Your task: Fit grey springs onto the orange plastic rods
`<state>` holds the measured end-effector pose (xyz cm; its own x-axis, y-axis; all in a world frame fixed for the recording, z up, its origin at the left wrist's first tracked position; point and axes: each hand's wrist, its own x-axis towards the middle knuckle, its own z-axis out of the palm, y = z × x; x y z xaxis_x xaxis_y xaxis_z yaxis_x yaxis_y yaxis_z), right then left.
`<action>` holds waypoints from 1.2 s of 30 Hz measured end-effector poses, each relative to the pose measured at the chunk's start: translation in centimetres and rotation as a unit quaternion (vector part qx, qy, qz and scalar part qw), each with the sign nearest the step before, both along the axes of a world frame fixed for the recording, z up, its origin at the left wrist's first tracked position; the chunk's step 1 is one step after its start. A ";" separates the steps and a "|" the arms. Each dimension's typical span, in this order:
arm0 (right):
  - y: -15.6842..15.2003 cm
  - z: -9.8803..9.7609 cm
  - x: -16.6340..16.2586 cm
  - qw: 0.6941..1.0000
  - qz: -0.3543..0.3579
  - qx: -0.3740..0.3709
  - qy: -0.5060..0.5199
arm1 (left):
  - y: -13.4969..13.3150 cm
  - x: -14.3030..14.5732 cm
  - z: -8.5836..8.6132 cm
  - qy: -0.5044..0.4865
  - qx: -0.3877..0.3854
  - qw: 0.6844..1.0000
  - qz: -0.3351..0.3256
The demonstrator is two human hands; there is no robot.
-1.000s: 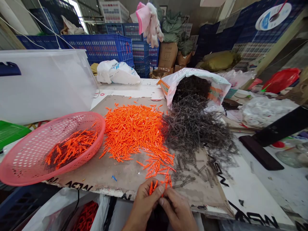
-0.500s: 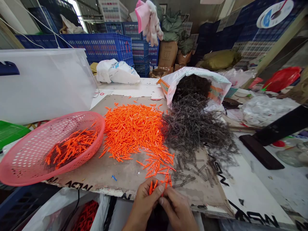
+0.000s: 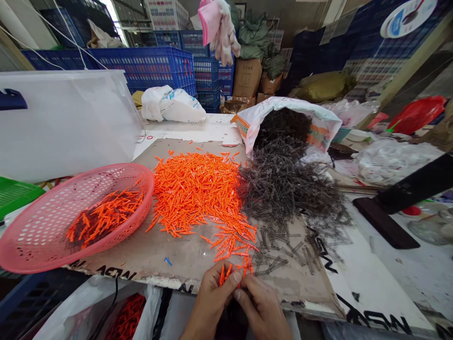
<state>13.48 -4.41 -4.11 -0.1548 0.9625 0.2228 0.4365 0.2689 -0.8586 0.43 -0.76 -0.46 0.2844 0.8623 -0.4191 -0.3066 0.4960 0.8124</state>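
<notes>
My left hand (image 3: 212,297) is closed around a few orange plastic pins (image 3: 224,274) at the near edge of the cardboard sheet (image 3: 170,257). Fingertip to fingertip with it, my right hand (image 3: 260,304) is pinched shut; what it holds is hidden. Beyond my hands a large pile of orange pins (image 3: 198,189) covers the middle of the sheet. A heap of dark metal springs (image 3: 283,186) lies to its right, spilling from a white sack (image 3: 269,113).
A pink basket (image 3: 38,236) with assembled orange pieces sits at the left. Behind it stands a translucent white bin (image 3: 67,118). A black tool (image 3: 403,198) and plastic bags lie at the right. Blue crates (image 3: 152,68) line the back. A bag of red parts (image 3: 127,316) hangs below the table.
</notes>
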 end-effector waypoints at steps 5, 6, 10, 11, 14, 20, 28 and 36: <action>0.1 0.0 0.2 1.000 0.002 0.000 -0.019 | 0.0 0.1 0.4 -0.006 0.010 1.000 0.003; 0.1 0.0 0.2 1.000 0.005 -0.002 -0.018 | 0.0 0.1 0.4 0.000 0.016 1.000 0.000; 0.0 0.0 0.1 1.000 0.003 0.002 -0.010 | 0.1 0.0 0.4 0.013 0.024 1.000 -0.004; 0.1 0.0 0.1 1.000 0.004 0.005 -0.011 | 0.1 0.0 0.4 0.012 0.021 1.000 -0.002; 0.1 0.1 0.1 1.000 0.004 0.009 -0.011 | 0.0 -0.1 0.2 0.012 0.014 1.000 -0.004; 0.1 0.0 0.2 1.000 0.007 0.012 -0.016 | 0.0 -0.1 0.0 0.025 0.030 0.999 -0.013; 0.1 0.3 0.3 1.000 0.010 -0.006 -0.006 | 0.0 -0.1 0.2 0.032 0.026 0.999 -0.012; 0.2 0.3 0.5 1.000 0.005 -0.029 -0.006 | 0.0 0.0 0.1 0.023 0.017 1.000 -0.005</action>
<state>13.99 -4.22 -3.85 -0.1662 0.9722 0.1649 0.4441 0.2231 -0.8677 0.39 -0.79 -0.35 0.2739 0.8739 -0.4015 -0.2641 0.4698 0.8423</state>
